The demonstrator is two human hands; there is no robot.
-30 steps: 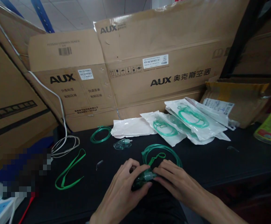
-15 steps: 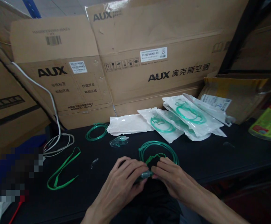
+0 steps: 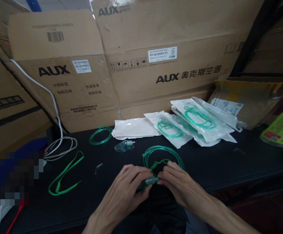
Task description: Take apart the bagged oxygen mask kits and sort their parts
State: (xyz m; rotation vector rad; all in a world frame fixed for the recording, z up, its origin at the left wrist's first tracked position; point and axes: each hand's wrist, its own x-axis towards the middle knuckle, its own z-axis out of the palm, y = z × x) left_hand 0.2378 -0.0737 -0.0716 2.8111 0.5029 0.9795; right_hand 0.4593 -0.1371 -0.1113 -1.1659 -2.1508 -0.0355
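Both my hands meet at the front of the black table (image 3: 229,165). My left hand (image 3: 127,191) is closed around a clear green mask piece (image 3: 147,182), fingers curled over it. My right hand (image 3: 178,187) pinches the small connector at that piece's tip, where the green tubing coil (image 3: 162,154) joins. The coil lies on the table just beyond my fingers.
A second clear mask (image 3: 124,146), a smaller green tube coil (image 3: 100,135) and a green strap (image 3: 63,177) lie to the left. Sealed white packs with green tubing (image 3: 192,125) sit at the back right. AUX cardboard boxes (image 3: 143,65) wall the rear. White cable (image 3: 58,146) at left.
My hands stay together on the mask piece and connector, with only small finger shifts. The camera view drifted slightly, so everything sits a little lower left than one second ago.
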